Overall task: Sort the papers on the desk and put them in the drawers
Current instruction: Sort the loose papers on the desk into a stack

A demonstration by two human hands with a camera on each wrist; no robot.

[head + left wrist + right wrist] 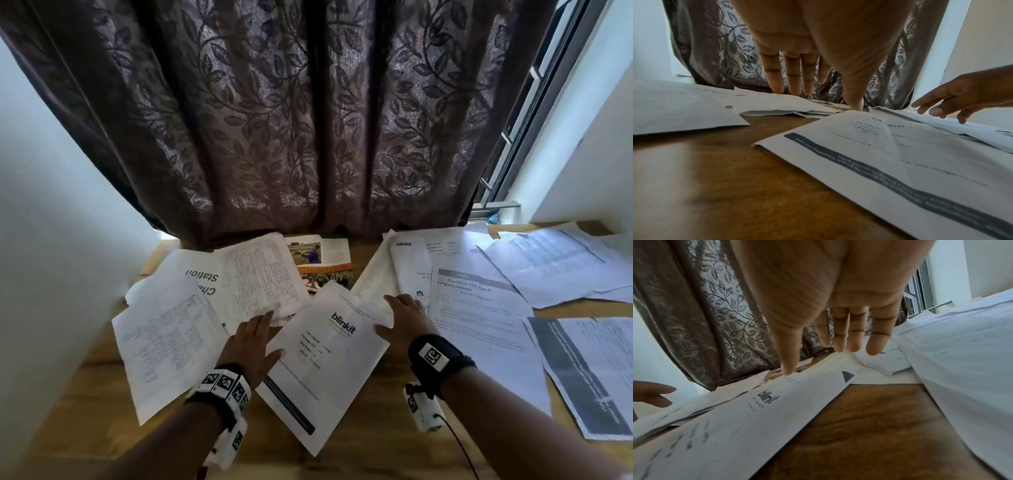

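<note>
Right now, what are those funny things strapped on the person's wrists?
Both forearms are bare, with no sleeves. The left hand has a black wrist strap ringed with white blocks printed with black square codes. The right hand has a black wrist band with one white code tag, a small white camera box beneath and a thin black cable.

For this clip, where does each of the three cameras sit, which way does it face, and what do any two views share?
Head: above the desk, looking forward and down at scattered papers and the curtain; shows both forearms, the left hand and right hand.
Left wrist: low under the left palm, facing the curtain; right hand at the right edge.
Right wrist: under the right palm, facing curtain and window.
Shared: all three show the blinkit sheet.
</note>
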